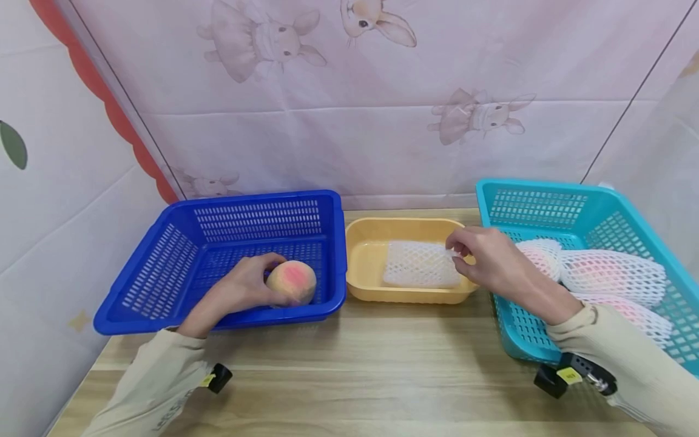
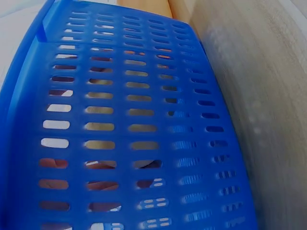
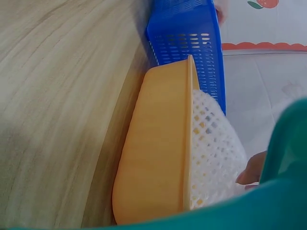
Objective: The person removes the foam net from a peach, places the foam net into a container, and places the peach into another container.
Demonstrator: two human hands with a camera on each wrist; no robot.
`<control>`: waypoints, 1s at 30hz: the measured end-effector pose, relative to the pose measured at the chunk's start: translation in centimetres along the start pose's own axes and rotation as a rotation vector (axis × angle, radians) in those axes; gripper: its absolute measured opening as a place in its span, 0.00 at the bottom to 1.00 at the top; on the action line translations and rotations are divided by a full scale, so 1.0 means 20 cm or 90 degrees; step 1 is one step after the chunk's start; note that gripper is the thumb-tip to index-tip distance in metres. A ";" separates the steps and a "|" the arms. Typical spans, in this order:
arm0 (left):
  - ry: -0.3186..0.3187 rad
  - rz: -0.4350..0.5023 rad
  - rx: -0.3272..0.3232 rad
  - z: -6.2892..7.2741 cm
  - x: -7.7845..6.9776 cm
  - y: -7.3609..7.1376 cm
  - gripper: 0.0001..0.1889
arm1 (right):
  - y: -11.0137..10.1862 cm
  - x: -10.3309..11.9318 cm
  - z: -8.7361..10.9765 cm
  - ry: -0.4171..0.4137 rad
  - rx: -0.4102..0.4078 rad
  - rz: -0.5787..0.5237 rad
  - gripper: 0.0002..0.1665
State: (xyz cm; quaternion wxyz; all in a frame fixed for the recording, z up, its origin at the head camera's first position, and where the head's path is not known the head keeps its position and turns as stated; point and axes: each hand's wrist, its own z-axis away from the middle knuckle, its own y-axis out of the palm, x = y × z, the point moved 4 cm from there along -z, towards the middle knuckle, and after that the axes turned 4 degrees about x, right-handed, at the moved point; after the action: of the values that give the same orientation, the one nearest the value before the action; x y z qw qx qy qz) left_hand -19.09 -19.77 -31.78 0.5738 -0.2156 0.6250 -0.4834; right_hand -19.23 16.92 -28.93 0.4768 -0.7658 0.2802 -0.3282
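Inside the blue basket (image 1: pixel 256 203), my left hand (image 1: pixel 248 284) grips a peach (image 1: pixel 293 283) with a pink patch on top. In the left wrist view the basket wall (image 2: pixel 117 115) covers most of that hand. Over the right end of the yellow tub (image 1: pixel 363 290), my right hand (image 1: pixel 488 258) pinches the end of a white foam net sleeve (image 1: pixel 415 264). The sleeve looks flat and lies across the tub. From the right wrist view, the sleeve (image 3: pixel 213 148) bulges above the tub's rim, with a fingertip (image 3: pixel 253 170) beside it.
A teal basket (image 1: pixel 537 189) at the right holds several peaches in foam net sleeves (image 1: pixel 611 276); my right forearm crosses its near left edge. All three containers stand on a wooden table (image 1: pixel 382 370). A rabbit-print cloth (image 1: pixel 377 145) hangs close behind them.
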 end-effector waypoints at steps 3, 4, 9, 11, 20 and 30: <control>-0.011 -0.007 0.020 -0.01 0.00 0.01 0.39 | 0.01 0.00 0.00 0.007 0.013 0.011 0.12; -0.014 -0.011 0.025 -0.01 -0.01 0.01 0.39 | 0.01 0.00 0.00 0.015 0.022 0.015 0.11; -0.030 -0.025 0.039 -0.02 -0.01 0.02 0.38 | 0.03 -0.01 0.01 0.063 0.076 0.034 0.10; -0.029 -0.024 0.042 -0.02 0.00 0.03 0.37 | 0.04 -0.01 0.01 0.072 0.087 0.038 0.10; -0.033 -0.003 0.074 -0.01 0.00 0.03 0.38 | 0.03 -0.01 0.01 0.087 0.079 0.049 0.15; -0.048 0.039 0.100 0.01 -0.02 0.01 0.39 | 0.00 -0.01 0.02 0.084 0.069 0.048 0.16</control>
State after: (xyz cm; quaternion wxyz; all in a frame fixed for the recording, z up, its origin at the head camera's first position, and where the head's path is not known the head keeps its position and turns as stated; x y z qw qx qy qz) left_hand -18.76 -19.42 -31.73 0.6266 -0.1685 0.5695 -0.5047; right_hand -19.05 17.31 -29.07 0.5101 -0.7046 0.3211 -0.3745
